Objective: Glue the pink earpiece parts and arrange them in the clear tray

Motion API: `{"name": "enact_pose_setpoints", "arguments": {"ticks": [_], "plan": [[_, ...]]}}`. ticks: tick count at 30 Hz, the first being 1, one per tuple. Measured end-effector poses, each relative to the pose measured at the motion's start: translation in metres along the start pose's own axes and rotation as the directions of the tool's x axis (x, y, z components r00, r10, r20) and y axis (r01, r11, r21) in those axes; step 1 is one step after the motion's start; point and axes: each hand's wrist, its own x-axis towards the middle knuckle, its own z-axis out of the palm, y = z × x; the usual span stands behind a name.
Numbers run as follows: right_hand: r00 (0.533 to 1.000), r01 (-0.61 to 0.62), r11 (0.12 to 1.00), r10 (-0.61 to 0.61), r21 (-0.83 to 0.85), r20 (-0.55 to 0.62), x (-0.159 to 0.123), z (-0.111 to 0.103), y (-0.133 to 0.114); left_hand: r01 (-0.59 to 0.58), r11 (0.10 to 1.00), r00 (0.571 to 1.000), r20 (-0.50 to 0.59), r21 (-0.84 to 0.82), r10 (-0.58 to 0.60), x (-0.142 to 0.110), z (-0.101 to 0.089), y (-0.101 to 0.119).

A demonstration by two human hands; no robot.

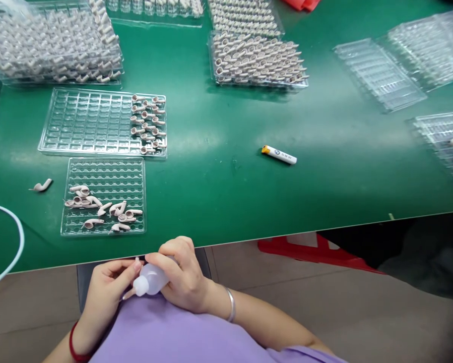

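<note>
My right hand (186,277) is wrapped round a small translucent squeeze bottle (155,279) with a white cap, tilted down to the left. My left hand (107,282) is closed beside the cap, thumb and finger pinching a small pale piece (137,260) that is mostly hidden. Both hands are in front of my lap, just off the table's near edge. Beyond them on the table, a clear tray (105,171) carries several loose beige, curved, spoon-like parts (93,222). One more curved part (42,185) lies by itself to the left.
Behind is a larger clear tray (86,121), its right columns filled with beige parts. Stacked full trays (56,50) (258,60) stand farther back. A white-and-orange glue tube (279,154) lies mid-table. Clear trays (381,73) are at right. A pale cable (20,232) loops at left.
</note>
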Motion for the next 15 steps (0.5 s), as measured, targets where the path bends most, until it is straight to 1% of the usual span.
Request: {"name": "enact_pose_setpoints", "arguments": {"ticks": [3,6,13,15], "plan": [[1.0,0.0,1.0,0.0,0.003,0.012,-0.0022,0.0014,0.0007,-0.039,0.999,0.999,0.022,0.032,0.038,0.0008,-0.0008,0.0011],[1.0,-0.002,1.0,0.002,0.003,0.016,-0.0031,0.0019,0.0011,-0.051,0.998,0.998,0.033,0.038,0.05,0.0008,-0.0021,0.0003],[0.999,-0.03,1.0,0.03,-0.007,-0.014,-0.003,0.0042,-0.0004,-0.075,0.997,0.996,-0.04,0.028,0.076,0.0024,0.0,-0.0069],[0.999,-0.035,0.999,0.035,-0.012,-0.029,-0.0033,0.0048,-0.0013,-0.076,0.997,0.996,-0.038,0.034,0.077,0.0029,-0.0001,-0.0058]]}}
